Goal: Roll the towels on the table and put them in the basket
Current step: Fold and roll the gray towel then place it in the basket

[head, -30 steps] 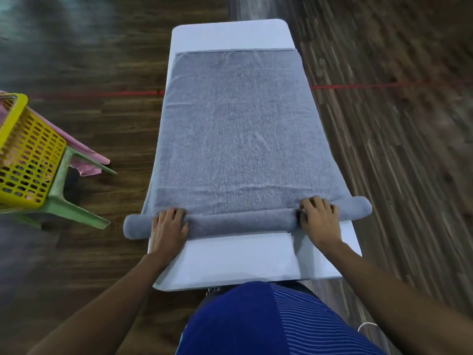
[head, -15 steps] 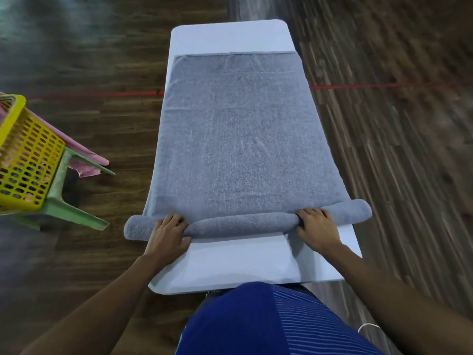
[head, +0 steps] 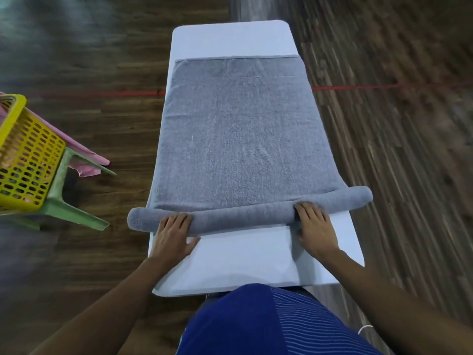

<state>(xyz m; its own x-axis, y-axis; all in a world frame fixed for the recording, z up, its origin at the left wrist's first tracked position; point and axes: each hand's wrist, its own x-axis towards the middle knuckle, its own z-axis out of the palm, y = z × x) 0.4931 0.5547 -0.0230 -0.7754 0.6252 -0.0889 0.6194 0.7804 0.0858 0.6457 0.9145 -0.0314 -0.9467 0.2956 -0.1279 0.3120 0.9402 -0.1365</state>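
A grey towel (head: 238, 139) lies flat along the white table (head: 243, 260). Its near end is wound into a thick roll (head: 243, 217) that overhangs both table sides. My left hand (head: 174, 234) presses on the roll near its left end, fingers spread flat. My right hand (head: 316, 229) presses on the roll near its right end, fingertips curled over it. A yellow mesh basket (head: 25, 160) stands at the far left on a green stool (head: 69, 201).
A pink cloth (head: 84, 162) hangs out from under the basket. Dark wooden floor surrounds the table, with a red line (head: 384, 87) across it. My blue-clad body (head: 268, 321) is against the table's near edge.
The roll has grown thicker and moved a little farther up the table. Both hands have followed it forward, and the towel's flat part has shortened.
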